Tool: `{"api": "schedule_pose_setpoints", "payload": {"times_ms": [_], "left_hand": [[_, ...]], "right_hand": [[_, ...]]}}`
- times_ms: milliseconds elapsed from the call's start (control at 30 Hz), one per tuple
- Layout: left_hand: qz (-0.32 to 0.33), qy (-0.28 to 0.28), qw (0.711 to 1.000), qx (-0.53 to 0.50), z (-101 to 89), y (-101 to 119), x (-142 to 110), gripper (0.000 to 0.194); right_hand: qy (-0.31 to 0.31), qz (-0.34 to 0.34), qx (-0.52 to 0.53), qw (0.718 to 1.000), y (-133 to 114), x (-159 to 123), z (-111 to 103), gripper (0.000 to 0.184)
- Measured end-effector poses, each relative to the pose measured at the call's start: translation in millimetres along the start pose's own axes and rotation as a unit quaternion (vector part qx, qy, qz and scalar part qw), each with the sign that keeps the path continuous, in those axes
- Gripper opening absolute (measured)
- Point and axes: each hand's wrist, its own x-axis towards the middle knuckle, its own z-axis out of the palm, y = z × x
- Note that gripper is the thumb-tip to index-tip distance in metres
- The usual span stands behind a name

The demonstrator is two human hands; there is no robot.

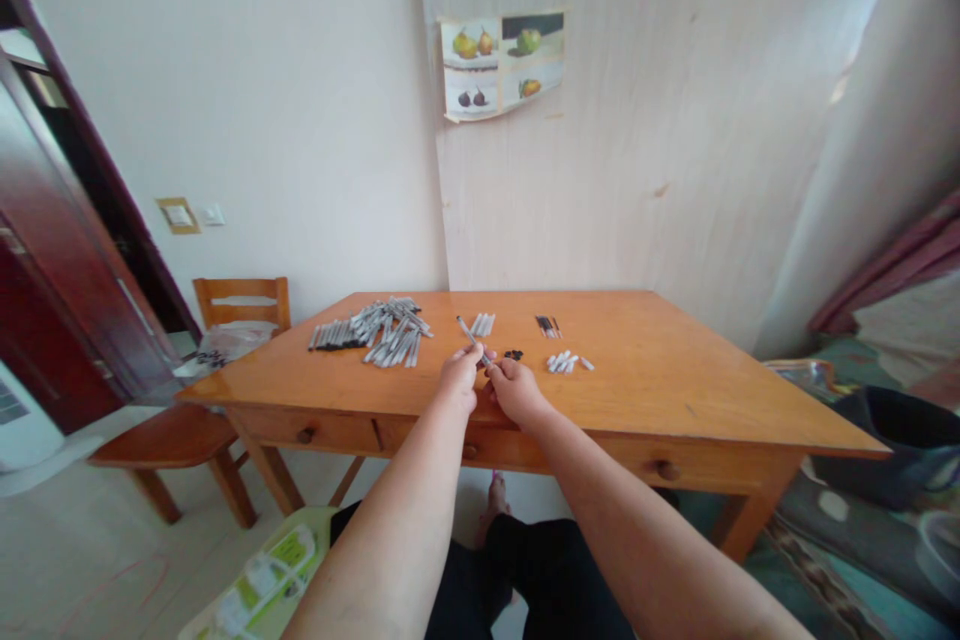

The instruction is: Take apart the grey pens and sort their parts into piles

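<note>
In the head view, a wooden table (660,390) fills the middle, with one wooden chair (161,435) to its left and one dark bin (889,435) to its right. One sheet of four fruit pictures (504,65) hangs on the far wall. The left hand (459,378) grasps one pen (468,332) above the table's near edge, and the right hand (515,388) pinches its near end. The forearms partly cover the middle drawer; three drawer knobs (666,470) show. Just beyond the right hand lie small black pieces (514,355), too bunched to count. A short row of pale tubes (484,324) lies just beyond the pen, dark thin sticks (547,326) farther right, and a cluster of white pieces (562,362) nearer. The large pen pile (386,330) at left is uncountable.
</note>
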Motion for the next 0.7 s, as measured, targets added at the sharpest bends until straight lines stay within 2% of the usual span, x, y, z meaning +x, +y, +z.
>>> {"api": "schedule_pose_setpoints", "payload": {"times_ms": [367,700], "left_hand": [[-0.028,0.057,0.998,0.0,15.3,4,2,0.013],[-0.033,0.083,0.996,0.019,19.3,3,7,0.01]], "right_hand": [[0.039,-0.006,-0.07,0.997,-11,-5,-4,0.024],[0.069,0.003,-0.219,0.973,-23,-9,-2,0.021]]}}
